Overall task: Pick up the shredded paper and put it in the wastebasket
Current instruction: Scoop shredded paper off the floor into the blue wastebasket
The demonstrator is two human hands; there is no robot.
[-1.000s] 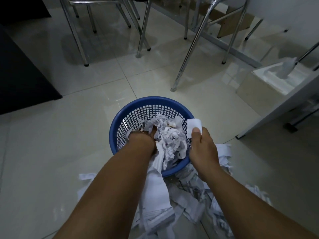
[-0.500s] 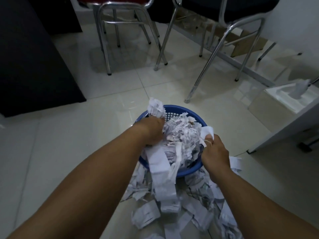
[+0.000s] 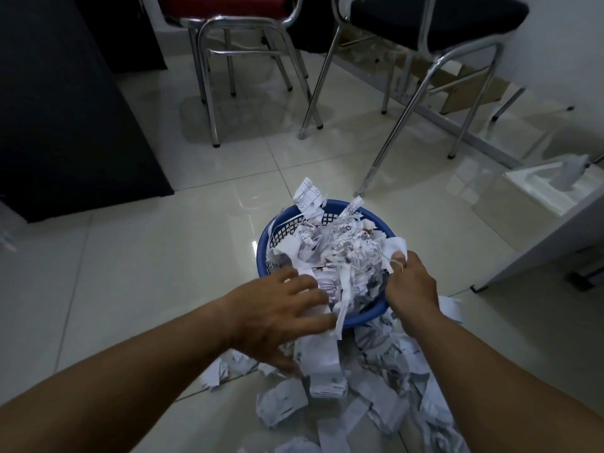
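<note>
Shredded paper (image 3: 340, 256): heaped above the rim of the blue wastebasket (image 3: 367, 317), strips trailing over its 6 o'clock edge; a larger spill on the floor tiles (image 3: 147, 256) from the basket's 6 to 4 o'clock. Likely very light, limp, springy, tangled; sheds pieces. Best scooped from beneath in bunches, then pressed down. Printing shows on the strips, none legible; no brand seen.

Left hand (image 3: 277, 317): fingers spread flat, released, resting on paper at the rim's 7 o'clock. Right hand (image 3: 410, 282): clenched on a wad at 3 o'clock. Chrome-legged chairs (image 3: 434, 24) stand at 12 o'clock.
</note>
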